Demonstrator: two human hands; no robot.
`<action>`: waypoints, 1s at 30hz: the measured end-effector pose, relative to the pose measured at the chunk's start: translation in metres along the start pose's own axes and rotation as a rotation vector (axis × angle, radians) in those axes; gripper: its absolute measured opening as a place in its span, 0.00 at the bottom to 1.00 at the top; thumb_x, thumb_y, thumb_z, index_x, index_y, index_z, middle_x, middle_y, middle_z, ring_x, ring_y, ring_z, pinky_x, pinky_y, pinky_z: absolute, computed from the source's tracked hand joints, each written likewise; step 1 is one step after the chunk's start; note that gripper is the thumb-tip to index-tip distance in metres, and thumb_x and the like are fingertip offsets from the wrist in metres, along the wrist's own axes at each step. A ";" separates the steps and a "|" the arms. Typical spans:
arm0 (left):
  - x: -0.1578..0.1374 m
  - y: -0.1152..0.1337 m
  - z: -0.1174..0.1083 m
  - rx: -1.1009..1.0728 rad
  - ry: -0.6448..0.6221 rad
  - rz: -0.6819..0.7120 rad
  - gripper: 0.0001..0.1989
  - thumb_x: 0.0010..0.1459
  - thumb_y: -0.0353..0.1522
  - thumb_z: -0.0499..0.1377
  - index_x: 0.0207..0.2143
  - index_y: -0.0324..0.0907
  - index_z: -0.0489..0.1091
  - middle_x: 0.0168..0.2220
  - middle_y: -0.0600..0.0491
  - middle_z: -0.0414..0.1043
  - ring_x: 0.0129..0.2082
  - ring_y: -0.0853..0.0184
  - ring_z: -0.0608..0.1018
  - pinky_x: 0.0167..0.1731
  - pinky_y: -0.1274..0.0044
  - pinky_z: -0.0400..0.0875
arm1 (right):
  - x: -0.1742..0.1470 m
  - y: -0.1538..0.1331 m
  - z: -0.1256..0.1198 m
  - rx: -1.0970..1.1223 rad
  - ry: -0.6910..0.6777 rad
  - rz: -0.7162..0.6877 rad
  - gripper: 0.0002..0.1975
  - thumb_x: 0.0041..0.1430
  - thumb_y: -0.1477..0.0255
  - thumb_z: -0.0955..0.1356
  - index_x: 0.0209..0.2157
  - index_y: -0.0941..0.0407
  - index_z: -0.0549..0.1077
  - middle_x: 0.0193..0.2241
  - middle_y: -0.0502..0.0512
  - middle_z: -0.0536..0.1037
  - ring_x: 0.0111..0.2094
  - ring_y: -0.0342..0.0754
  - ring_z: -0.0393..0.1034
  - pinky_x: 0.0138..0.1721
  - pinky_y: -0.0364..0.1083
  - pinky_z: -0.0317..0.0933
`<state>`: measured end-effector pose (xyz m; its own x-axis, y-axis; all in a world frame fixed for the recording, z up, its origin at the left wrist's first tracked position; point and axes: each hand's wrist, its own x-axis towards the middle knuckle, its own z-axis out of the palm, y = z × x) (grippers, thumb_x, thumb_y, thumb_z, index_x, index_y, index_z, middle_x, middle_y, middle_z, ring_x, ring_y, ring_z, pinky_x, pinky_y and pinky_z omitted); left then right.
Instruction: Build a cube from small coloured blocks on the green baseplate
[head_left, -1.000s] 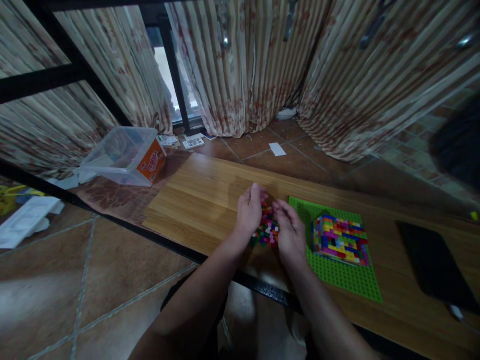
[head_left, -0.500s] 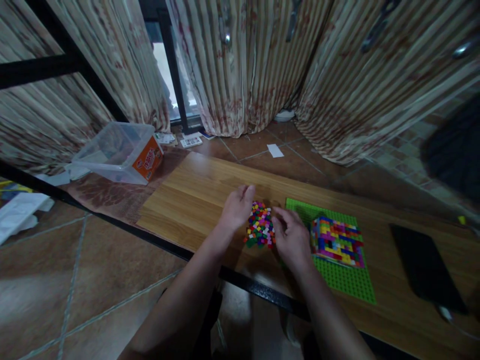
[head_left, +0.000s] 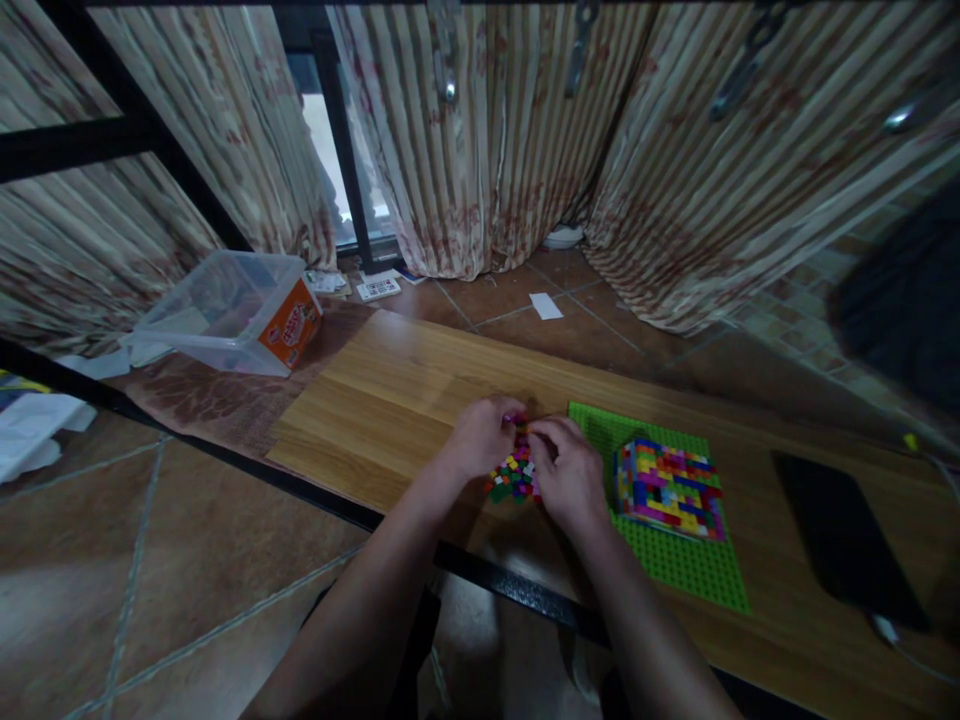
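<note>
Loose small building bricks (head_left: 512,480) in many colours lie in a pile on the wooden tabletop, partly covered by my hands. My left hand (head_left: 482,438) is curled over the pile's far left side, with pinkish bricks (head_left: 514,417) showing at its fingers. From the right, my right hand (head_left: 568,468) reaches over the pile, thumb and fingers pinched close to the left fingertips. Whatever it pinches is too small to make out. Just right of it, a multicoloured block built of bricks (head_left: 671,488) stands on a green studded baseplate (head_left: 694,572).
A black flat device (head_left: 847,535) with a white cable lies at the right of the table (head_left: 360,385). At the far left stands a clear plastic bin (head_left: 217,320) with an orange label. Striped curtains (head_left: 495,150) hang behind, and a dark metal bar (head_left: 517,590) runs along the near edge.
Both hands have come together over the far part of the pile. The left fingers have curled in around bricks, and the right fingers have closed to a pinch. The view has shifted slightly.
</note>
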<state>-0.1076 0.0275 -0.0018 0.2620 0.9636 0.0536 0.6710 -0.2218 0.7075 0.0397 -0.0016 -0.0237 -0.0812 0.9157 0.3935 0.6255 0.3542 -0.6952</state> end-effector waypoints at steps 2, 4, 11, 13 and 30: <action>0.000 0.002 0.001 0.090 0.018 0.013 0.16 0.57 0.23 0.52 0.41 0.43 0.76 0.42 0.49 0.80 0.44 0.62 0.79 0.49 0.72 0.72 | -0.006 -0.006 -0.009 0.038 0.023 0.015 0.10 0.63 0.68 0.63 0.37 0.54 0.77 0.36 0.56 0.80 0.37 0.50 0.75 0.41 0.49 0.68; 0.000 0.004 0.004 0.191 0.056 0.020 0.14 0.57 0.24 0.53 0.38 0.43 0.77 0.39 0.49 0.79 0.42 0.61 0.79 0.47 0.72 0.72 | -0.014 -0.011 -0.020 0.090 0.057 0.058 0.10 0.63 0.67 0.65 0.39 0.53 0.77 0.36 0.55 0.81 0.36 0.48 0.76 0.40 0.48 0.69; 0.003 0.006 0.013 0.303 0.130 0.019 0.11 0.60 0.26 0.53 0.35 0.42 0.76 0.38 0.47 0.78 0.41 0.59 0.77 0.45 0.70 0.71 | -0.036 -0.006 -0.085 0.173 0.261 0.217 0.08 0.57 0.65 0.70 0.36 0.52 0.80 0.35 0.53 0.82 0.35 0.49 0.77 0.38 0.48 0.71; 0.004 0.007 0.014 0.316 0.132 0.011 0.11 0.60 0.25 0.53 0.33 0.42 0.75 0.37 0.47 0.78 0.41 0.59 0.77 0.44 0.70 0.71 | -0.039 0.005 -0.108 0.155 0.316 0.248 0.09 0.57 0.64 0.71 0.36 0.52 0.80 0.37 0.53 0.82 0.36 0.49 0.77 0.38 0.49 0.72; 0.008 0.023 0.014 0.167 0.184 -0.030 0.09 0.61 0.32 0.53 0.35 0.42 0.73 0.34 0.49 0.80 0.36 0.61 0.80 0.38 0.73 0.69 | -0.051 0.041 -0.145 -0.263 0.203 0.313 0.11 0.58 0.64 0.67 0.34 0.55 0.80 0.29 0.53 0.80 0.26 0.46 0.71 0.30 0.46 0.64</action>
<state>-0.0807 0.0282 0.0048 0.1196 0.9777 0.1725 0.7859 -0.1994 0.5853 0.1822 -0.0611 0.0146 0.2804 0.9059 0.3175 0.7738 -0.0176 -0.6332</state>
